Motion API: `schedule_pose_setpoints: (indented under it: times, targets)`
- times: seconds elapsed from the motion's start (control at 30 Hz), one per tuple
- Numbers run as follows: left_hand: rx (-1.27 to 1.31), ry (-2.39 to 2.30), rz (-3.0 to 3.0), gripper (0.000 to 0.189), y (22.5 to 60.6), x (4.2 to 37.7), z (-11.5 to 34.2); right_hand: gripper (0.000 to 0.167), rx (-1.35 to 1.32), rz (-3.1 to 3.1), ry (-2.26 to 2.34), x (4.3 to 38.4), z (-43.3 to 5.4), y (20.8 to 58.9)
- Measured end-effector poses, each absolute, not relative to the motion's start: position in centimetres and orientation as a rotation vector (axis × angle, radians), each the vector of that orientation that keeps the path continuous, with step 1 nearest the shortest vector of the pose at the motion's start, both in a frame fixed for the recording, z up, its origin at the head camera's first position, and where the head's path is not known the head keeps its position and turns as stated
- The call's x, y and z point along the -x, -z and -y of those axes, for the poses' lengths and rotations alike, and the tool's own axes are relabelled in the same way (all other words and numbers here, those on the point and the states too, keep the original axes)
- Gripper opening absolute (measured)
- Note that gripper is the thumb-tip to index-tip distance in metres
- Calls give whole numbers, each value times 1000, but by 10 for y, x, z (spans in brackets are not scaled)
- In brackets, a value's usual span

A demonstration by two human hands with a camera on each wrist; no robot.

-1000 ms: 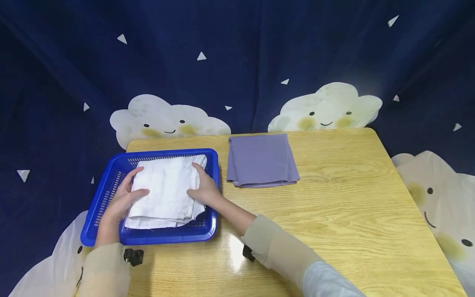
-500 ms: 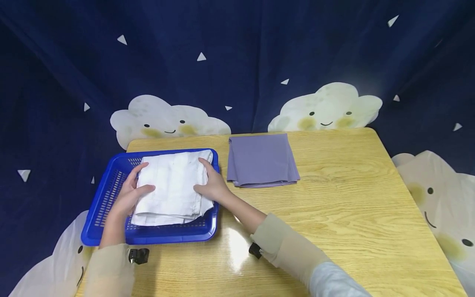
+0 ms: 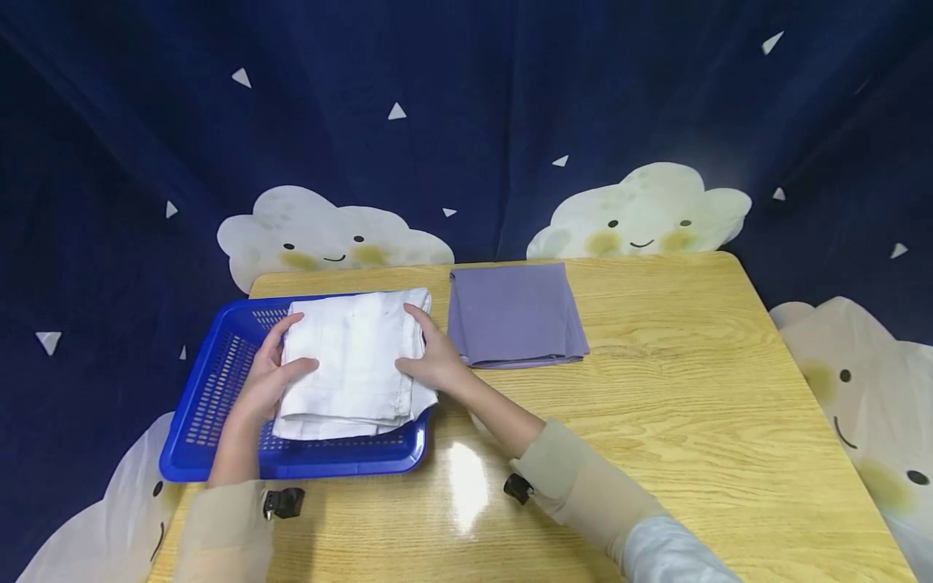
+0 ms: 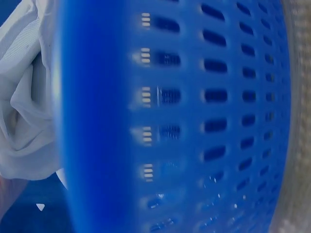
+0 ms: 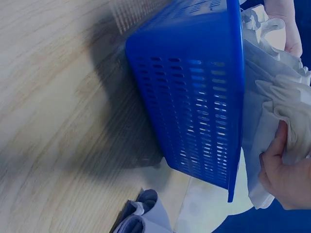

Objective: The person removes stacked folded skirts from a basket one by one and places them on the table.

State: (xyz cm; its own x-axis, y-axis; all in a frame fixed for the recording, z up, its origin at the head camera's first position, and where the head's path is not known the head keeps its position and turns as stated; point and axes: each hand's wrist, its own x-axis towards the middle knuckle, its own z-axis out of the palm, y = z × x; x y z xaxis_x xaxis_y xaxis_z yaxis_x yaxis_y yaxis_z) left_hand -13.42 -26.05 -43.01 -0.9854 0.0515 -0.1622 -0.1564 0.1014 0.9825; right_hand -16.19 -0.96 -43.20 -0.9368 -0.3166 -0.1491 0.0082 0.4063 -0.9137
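A folded stack of white cloth (image 3: 350, 356) is held between my two hands above the blue plastic basket (image 3: 197, 405). My left hand (image 3: 273, 372) grips its left edge, thumb on top and fingers round the side. At the opposite edge my right hand (image 3: 437, 356) grips the layers the same way. In the right wrist view the white cloth (image 5: 272, 107) is above the basket rim, its folds bunched at the right hand (image 5: 289, 177). The left wrist view is mostly filled by the basket's slotted wall (image 4: 194, 107), with white cloth (image 4: 29, 111) beyond the rim.
A folded purple cloth (image 3: 513, 316) lies on the wooden table (image 3: 678, 405), right of the basket near the back edge. Behind the table hangs a dark blue curtain (image 3: 466, 97) with cloud faces. Small black cameras (image 3: 284, 502) sit at both wrists.
Both hands have moved right and slightly up in the head view with the white cloth, which has risen out of the basket and now overlaps its right rim. Basket and purple cloth have stayed put.
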Motion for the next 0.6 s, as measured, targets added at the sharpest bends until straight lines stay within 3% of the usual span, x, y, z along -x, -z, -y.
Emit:
schedule_pose_setpoints:
  times: [0.6]
  targets:
    - [81,-2029,-2232,75,421,130,232,81,278,-2370,1546,158,-20,425]
